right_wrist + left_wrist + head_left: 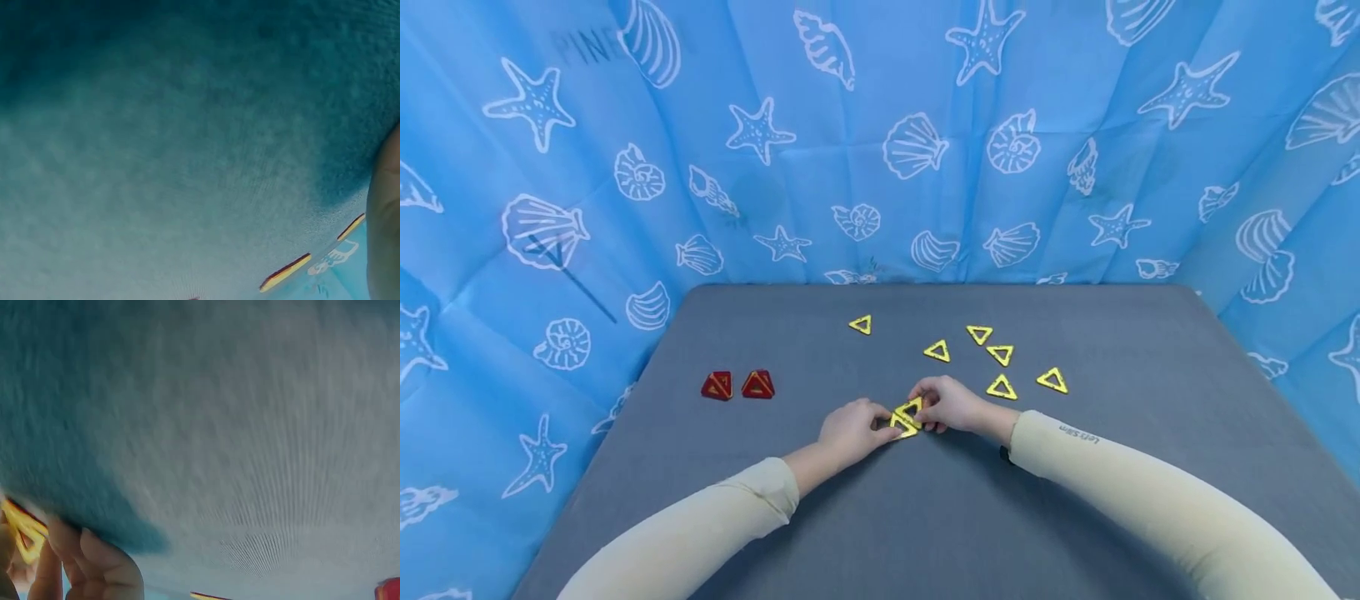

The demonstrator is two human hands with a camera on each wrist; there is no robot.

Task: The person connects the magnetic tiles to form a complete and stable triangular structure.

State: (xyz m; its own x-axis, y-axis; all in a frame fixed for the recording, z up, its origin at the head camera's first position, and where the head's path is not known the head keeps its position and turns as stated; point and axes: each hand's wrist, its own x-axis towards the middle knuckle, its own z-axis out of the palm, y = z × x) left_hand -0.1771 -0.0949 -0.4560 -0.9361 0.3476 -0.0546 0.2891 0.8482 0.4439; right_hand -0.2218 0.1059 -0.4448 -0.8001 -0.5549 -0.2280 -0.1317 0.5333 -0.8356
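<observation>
Presently | left hand (850,432): pinching lower yellow triangular frame (912,431) | right hand (953,403): pinching upper yellow triangular frame (906,407) | both frames adjoining, between hands, mid-table | six loose yellow triangles (1002,395) beyond

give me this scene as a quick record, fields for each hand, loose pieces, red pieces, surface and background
left hand: gripping the left side of the joined pair
right hand: gripping the right side of the joined pair
joined pair: two yellow triangles, edges together
loose yellow triangles: six, spread beyond the hands
red pieces: two, side by side, at the left
surface: grey tabletop
background: blue curtain with white shells and starfish
</observation>
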